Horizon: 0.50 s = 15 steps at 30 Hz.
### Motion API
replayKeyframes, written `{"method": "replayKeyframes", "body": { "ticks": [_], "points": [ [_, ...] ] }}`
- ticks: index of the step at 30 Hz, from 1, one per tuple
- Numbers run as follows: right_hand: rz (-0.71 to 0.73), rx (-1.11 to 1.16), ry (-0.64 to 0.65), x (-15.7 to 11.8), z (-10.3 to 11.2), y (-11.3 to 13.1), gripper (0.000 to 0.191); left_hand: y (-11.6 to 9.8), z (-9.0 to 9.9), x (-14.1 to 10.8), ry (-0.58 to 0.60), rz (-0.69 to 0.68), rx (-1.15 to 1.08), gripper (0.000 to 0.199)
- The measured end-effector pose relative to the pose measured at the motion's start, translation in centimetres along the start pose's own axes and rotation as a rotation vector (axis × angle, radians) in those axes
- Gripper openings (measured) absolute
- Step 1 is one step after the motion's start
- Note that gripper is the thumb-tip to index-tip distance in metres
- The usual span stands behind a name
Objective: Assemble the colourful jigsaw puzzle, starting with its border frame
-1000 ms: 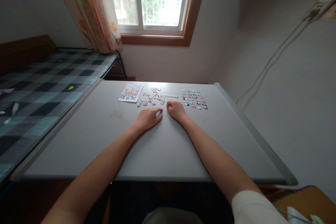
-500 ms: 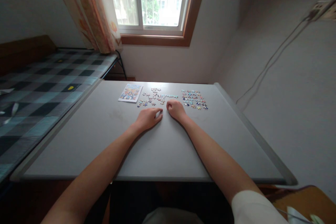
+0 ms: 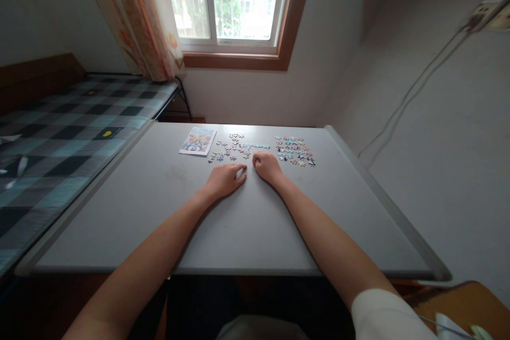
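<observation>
My left hand (image 3: 226, 179) rests on the white table (image 3: 247, 228), its fingers loosely curved and the thumb apart from them, with bare tabletop showing in the gap. To its right, my right hand (image 3: 266, 166) lies on the table curled into a fist, and I see nothing in it. Just beyond both hands is a scatter of small jigsaw pieces (image 3: 233, 150). A narrow joined strip of light blue pieces (image 3: 258, 146) runs behind my right fist. Further right, more jigsaw pieces (image 3: 295, 151) lie in rough rows. A printed reference picture (image 3: 198, 141) lies beyond my left hand.
A bed with a checked cover (image 3: 119, 101) stands along the table's left side. Ahead are a window (image 3: 243, 5) and an orange curtain (image 3: 139, 21). A cable (image 3: 410, 90) hangs on the right wall. A wooden seat (image 3: 470, 308) is at the lower right.
</observation>
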State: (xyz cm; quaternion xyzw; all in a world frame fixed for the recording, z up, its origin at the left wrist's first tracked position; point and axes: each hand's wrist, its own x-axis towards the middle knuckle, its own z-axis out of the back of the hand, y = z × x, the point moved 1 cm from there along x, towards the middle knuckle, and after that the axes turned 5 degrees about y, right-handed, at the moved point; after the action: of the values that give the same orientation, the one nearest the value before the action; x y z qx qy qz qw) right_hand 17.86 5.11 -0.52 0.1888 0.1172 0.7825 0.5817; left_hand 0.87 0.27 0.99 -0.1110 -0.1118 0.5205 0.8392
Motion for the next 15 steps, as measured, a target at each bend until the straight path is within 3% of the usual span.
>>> {"method": "replayKeyframes", "body": {
  "ticks": [15],
  "points": [
    [-0.002,-0.001,0.008,-0.03,0.01,0.08,0.027,0.07,-0.11,0.01,0.000,-0.004,0.008,0.035]
  ]
}}
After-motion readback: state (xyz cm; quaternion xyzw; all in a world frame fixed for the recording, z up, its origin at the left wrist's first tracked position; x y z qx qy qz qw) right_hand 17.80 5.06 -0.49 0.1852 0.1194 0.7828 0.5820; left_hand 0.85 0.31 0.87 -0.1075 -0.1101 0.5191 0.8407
